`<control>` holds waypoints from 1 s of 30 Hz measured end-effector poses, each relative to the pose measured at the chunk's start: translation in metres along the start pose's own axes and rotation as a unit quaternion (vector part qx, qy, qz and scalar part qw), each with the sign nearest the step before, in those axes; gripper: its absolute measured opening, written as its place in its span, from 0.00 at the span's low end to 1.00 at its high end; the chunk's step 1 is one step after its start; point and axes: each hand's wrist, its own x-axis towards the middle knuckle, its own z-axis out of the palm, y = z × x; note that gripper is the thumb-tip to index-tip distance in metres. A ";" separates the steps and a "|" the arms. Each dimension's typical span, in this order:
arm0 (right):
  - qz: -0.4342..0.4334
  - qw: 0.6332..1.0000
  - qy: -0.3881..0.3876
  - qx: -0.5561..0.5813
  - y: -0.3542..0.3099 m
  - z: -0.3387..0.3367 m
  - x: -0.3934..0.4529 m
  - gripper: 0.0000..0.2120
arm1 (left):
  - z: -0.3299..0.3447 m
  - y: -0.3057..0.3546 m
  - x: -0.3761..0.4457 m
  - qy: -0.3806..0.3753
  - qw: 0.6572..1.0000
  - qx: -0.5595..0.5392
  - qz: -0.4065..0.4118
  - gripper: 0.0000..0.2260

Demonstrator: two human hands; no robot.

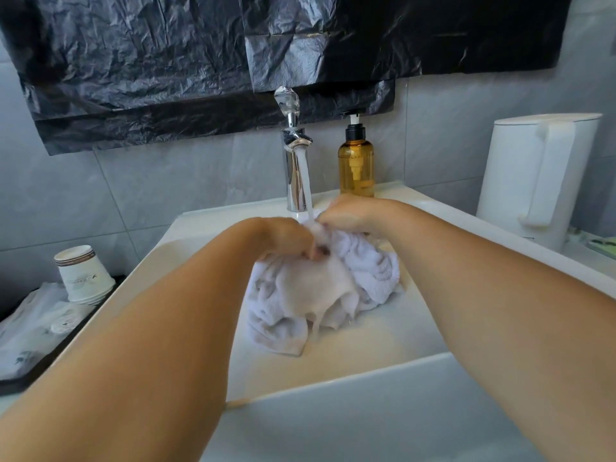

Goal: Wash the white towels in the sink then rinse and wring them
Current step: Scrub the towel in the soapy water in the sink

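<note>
White ceramic rectangular sink has a bunched-up pile of wet white terry towels sitting in the middle of the basin, right under the running stream from the chrome tap. Both hands are bunched together at the top of the pile where the water lands: left hand has its fingers curled into the cloth, right hand is clenched on a fold of it too, knuckles nearly touching.

Container stuff: amber plastic pump bottle stands on the back ledge just right of the tap, looks mostly full of yellowish liquid. Stack of white paper cups sits upside down off the left side, can't see inside. White plastic jug-shaped kettle on the right counter, lid shut.

Room-wise, bare basin floor shows in front of and to the right of the towels. Crinkled black plastic sheeting hangs over the grey tiled wall behind the tap.
</note>
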 end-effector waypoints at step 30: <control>0.067 0.901 0.319 0.286 0.017 -0.040 -0.005 0.14 | -0.050 -0.046 0.025 0.234 0.812 -0.531 -0.064 0.19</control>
